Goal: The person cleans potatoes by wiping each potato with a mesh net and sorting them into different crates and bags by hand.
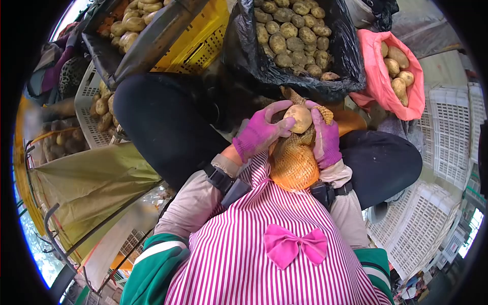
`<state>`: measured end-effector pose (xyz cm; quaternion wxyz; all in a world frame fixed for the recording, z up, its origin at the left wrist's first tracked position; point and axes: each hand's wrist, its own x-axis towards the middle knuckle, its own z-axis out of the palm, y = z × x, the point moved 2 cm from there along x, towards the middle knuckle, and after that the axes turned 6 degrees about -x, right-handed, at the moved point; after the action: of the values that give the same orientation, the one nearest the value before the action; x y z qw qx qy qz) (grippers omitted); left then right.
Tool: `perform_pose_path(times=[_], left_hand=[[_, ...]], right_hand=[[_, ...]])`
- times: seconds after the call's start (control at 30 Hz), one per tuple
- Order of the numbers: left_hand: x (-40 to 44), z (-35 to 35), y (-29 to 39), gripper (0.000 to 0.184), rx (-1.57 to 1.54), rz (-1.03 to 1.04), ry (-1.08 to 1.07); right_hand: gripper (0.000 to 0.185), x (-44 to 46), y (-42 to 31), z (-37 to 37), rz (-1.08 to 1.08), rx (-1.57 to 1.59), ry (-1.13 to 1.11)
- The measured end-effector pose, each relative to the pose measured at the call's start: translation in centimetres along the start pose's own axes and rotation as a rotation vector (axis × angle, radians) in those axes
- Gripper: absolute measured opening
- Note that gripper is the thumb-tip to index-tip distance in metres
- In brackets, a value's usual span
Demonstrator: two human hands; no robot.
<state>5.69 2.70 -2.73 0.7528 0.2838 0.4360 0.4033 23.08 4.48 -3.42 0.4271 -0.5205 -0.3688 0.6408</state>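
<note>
A round, pale potato is held above my lap. My left hand, in a pink and grey glove, has its thumb and fingers closed round the potato's left side. On the other side my right hand, gloved alike, is closed on the neck of a brown mesh bag, with its fingertips near the potato. The bag hangs full and rounded against the striped apron; its lower part looks orange. Part of the mesh sticks up behind the potato.
Ahead stands a crate lined with black plastic, full of potatoes. A pink bag of potatoes is at its right. A yellow crate and a black-lined box lie front left. White crates stand at the right.
</note>
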Motion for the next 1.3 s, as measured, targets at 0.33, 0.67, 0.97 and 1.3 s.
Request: perform_pose_path(times=[0.33, 0.67, 0.97, 1.3], left_hand=[[0.4, -0.3, -1.4, 0.073, 0.029, 0.221, -0.106], [1.0, -0.5, -2.4, 0.077, 0.53, 0.496, -0.054], [-0.7, -1.3, 2.4, 0.066, -0.19, 0.22, -0.013], [-2.0, -18.0, 27.6, 0.034, -0.574, 0.844, 0.326]], right_hand=[[0.038, 0.5, 0.2, 0.3, -0.089, -0.187, -0.03], [0.034, 1.9, 4.4, -0.5, -0.095, -0.276, -0.065], [0.021, 3.5, 6.5, -2.9, 0.044, -0.152, 0.139], [0.022, 3.8, 8.6, -0.8, -0.107, -0.384, 0.033]])
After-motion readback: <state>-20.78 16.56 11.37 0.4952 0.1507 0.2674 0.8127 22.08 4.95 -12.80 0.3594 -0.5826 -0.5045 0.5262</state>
